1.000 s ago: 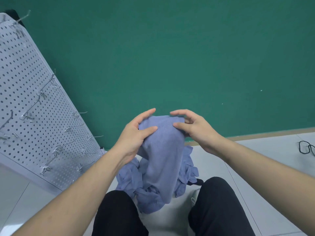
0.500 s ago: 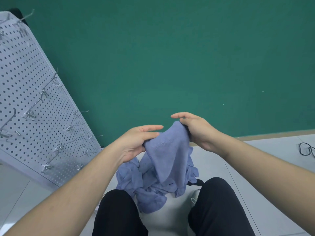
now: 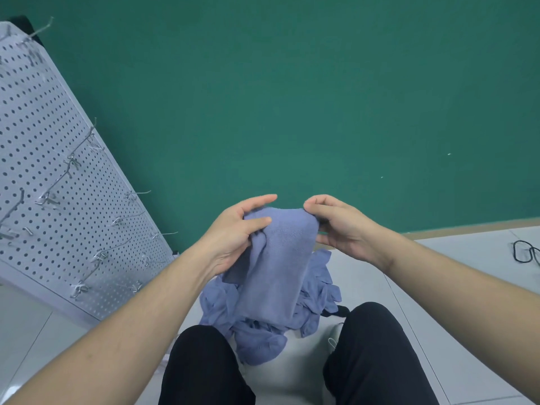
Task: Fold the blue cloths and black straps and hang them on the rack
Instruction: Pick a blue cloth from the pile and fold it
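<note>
Hands held a folded blue cloth (image 3: pixel 280 258) aloft: left hand (image 3: pixel 233 238) gripped one top corner, right hand (image 3: pixel 342 229) pinched the other.

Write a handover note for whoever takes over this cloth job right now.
Left hand and right hand each pinch a top corner of one blue cloth, held up, part-folded.
Pile of blue cloths lies on the floor between the knees.
Black strap lies on the floor, far right.
Pegboard rack at left: visible hooks bare.
Done: nothing hung.
Left: finish this fold, hang it, then the rest.
</note>
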